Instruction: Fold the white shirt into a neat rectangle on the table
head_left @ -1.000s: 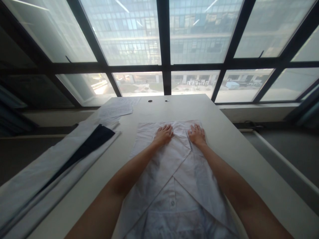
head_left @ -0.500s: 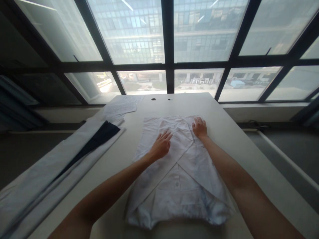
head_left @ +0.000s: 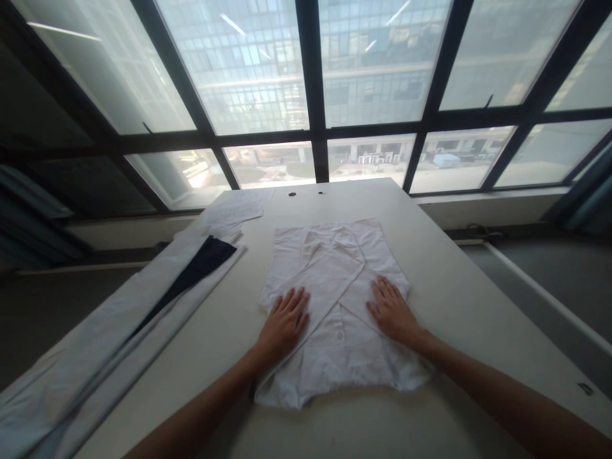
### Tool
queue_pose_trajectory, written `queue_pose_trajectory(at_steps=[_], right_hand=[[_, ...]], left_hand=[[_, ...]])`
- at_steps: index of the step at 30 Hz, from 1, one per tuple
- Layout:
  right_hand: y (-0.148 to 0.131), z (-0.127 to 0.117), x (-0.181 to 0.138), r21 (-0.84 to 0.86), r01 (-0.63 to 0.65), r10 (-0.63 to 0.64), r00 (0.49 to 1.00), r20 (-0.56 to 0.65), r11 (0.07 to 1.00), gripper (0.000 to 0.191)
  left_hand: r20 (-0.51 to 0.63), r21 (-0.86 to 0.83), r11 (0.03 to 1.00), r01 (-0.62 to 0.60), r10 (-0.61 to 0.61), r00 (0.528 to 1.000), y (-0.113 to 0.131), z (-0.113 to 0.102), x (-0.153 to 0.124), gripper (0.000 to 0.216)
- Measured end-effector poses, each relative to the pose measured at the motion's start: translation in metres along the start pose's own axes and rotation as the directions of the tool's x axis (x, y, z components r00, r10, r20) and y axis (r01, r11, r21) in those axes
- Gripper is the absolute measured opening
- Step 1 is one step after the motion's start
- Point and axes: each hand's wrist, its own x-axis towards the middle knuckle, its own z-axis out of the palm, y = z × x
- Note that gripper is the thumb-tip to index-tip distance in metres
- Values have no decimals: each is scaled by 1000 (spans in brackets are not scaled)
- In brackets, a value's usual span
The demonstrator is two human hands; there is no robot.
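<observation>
A white shirt (head_left: 329,274) lies on the white table (head_left: 229,357), its sleeves folded inward so that they cross over the body. A button shows on the placket near the end closest to me. My left hand (head_left: 287,319) rests flat on the shirt's left side, fingers stretched out and a little apart. On the right side my right hand (head_left: 393,313) lies palm down on the cloth, its fingers also extended. Neither hand grips the fabric.
Along the table's left side lie white garments (head_left: 115,312) with a dark navy piece of cloth (head_left: 203,261) among them. Sheets of paper (head_left: 234,207) are at the far left corner. Large windows (head_left: 373,64) stand beyond the table.
Both hands have slid toward me over the shirt, the right one from its far right corner, the left one also leftward. The shirt's near edge sits a little farther away.
</observation>
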Motion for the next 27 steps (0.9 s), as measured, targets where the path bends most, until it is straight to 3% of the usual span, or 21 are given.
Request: queue_pose_trajectory(at_steps=[7,18,24,27], right_hand=[[19,-1,-8,-22,-47,46,997,-64,999,67],[50,6,73,-99,-13,2,994,-105,995,63],[60,16,71,-75,1,-13,988,-157,997,61],[63,18,69,-75,-1,-12,985,-172,997,59]], left_hand=[[-33,63,997,39,-37,999,-5,6,-10,57],[-69,110,993,44,-37,997,-21,6,78,57],[-113,104,956,273,-261,959,-64,6,73,56],[-135,52,944,326,-317,939,-76,3,71,53]])
